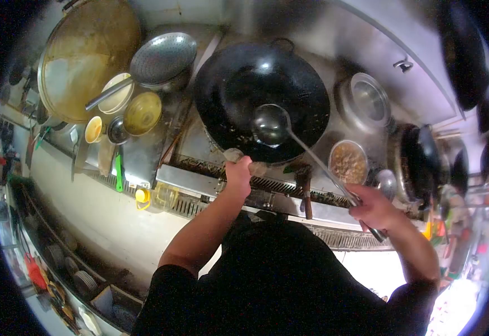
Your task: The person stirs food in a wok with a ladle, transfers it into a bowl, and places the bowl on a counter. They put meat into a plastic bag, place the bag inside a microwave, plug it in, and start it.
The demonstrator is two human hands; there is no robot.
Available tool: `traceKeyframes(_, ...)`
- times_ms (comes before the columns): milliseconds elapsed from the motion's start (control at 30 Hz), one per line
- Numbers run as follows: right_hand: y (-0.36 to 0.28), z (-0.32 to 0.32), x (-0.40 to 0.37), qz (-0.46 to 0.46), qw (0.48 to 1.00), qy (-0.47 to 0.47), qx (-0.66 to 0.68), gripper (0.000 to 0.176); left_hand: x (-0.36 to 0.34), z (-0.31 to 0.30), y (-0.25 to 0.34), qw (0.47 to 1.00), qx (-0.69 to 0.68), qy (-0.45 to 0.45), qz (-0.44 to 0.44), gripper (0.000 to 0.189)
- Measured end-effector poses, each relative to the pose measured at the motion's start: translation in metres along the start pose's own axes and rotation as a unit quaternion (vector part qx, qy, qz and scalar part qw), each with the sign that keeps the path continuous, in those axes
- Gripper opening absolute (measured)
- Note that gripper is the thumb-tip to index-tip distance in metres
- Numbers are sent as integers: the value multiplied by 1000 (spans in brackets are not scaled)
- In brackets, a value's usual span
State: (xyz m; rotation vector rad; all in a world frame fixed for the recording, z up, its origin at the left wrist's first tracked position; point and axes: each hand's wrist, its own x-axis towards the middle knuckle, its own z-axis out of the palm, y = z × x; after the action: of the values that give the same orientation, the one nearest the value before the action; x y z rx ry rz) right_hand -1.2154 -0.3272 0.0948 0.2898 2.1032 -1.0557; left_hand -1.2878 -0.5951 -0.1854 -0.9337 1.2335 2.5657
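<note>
A large black wok [244, 78] sits on the stove in front of me, with small bits of residue on its lower inside wall. My left hand [239, 172] is closed on a greyish cloth [233, 155] at the wok's near rim; whether a handle lies under the cloth is hidden. A long metal ladle [318, 160] runs from my right hand [374, 207], which is wrapped around the end of its handle. The ladle's round bowl rests in or just over the lower part of the wok.
Left of the wok are a perforated strainer [166, 59], a yellowish bowl [142, 114] and a big round lid [90, 61]. An oil bottle [165, 196] stands nearer me. To the right are a bowl of brown food [348, 161] and a metal pot [370, 96].
</note>
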Motion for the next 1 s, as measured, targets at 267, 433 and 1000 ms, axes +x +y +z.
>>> traceKeyframes(267,21,6,64,-205,906,238,-284,60,-6,0,7,1000,10,-13,12,10)
traceKeyframes(433,52,-77,93,-18,897,359,-258,45,0,-8,7,999,39,-30,4,13)
traceKeyframes(1000,149,-196,105,-52,784,126,605,16,-20,5,27,998,57,36,-1,17)
